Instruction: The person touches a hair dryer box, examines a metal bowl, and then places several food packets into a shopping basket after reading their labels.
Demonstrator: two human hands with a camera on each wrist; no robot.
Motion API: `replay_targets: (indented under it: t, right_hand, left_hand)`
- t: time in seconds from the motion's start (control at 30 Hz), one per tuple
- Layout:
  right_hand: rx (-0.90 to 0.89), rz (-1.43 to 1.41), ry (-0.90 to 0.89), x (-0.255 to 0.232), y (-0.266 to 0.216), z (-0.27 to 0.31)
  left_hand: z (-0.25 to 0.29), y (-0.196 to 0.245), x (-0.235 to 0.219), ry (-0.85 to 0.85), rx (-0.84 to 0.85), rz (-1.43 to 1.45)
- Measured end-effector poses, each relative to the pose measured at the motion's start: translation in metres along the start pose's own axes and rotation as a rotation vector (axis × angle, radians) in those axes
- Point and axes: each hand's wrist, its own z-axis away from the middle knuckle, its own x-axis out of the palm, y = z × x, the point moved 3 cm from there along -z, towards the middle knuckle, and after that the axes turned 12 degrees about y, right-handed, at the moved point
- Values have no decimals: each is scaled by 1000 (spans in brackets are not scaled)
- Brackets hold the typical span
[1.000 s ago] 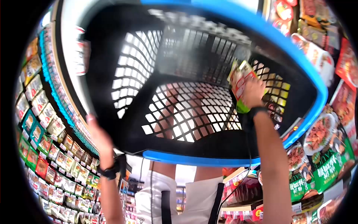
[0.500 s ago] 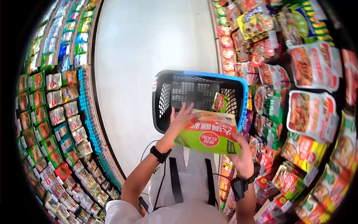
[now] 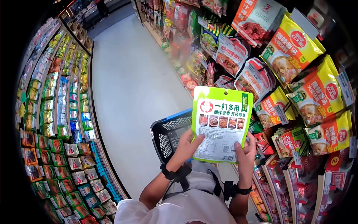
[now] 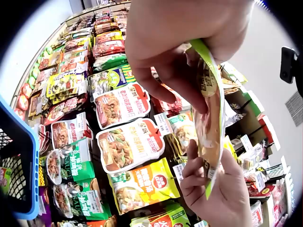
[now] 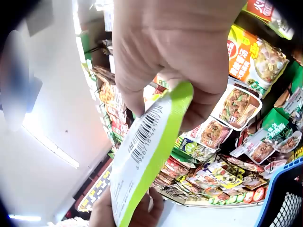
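Observation:
Both hands hold a flat, lime-edged seasoning pouch [image 3: 222,130] up in front of the body, its white printed back with small food pictures and a barcode facing the head camera. My left hand [image 3: 185,146] pinches the lower left edge, thumb on the back side. At the lower right corner my right hand [image 3: 246,156] grips it likewise, thumb near the barcode. The left wrist view shows the pouch [image 4: 210,118] edge-on between the two hands. Behind and below it is a black shopping basket with a blue rim [image 3: 175,118], partly hidden by the pouch and left hand.
On the right, a shelf holds hanging yellow soup packets [image 3: 317,93] and white-and-red pouches [image 3: 233,56]. Another packed shelf [image 3: 56,149] lines the left side. A pale aisle floor [image 3: 123,74] runs between them. Inside the basket a green packet [image 4: 5,178] shows.
One second ago my right hand was on a packet inside the basket. Half a second ago the pouch's green-and-red front showed; now it is turned to its back and raised. The head view has swung right.

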Motion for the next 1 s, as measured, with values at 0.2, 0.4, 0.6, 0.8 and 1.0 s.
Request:
replay_targets:
  t: [0.2, 0.4, 0.6, 0.8, 1.0]
  right_hand:
    - [28, 8, -47, -67, -26, 11]
    - [-1, -18, -69, -110, -48, 6]
    - [-27, -39, -47, -146, -36, 0]
    - [-350, 198, -193, -152, 5, 14]
    - [288, -350, -126, -184, 43, 40]
  left_hand:
    - [20, 8, 60, 11, -32, 36]
    - [32, 3, 106, 65, -11, -7]
    - [47, 6, 140, 47, 76, -91]
    - [81, -11, 174, -115, 462, -767]
    - [112, -78, 218, -412, 332, -760]
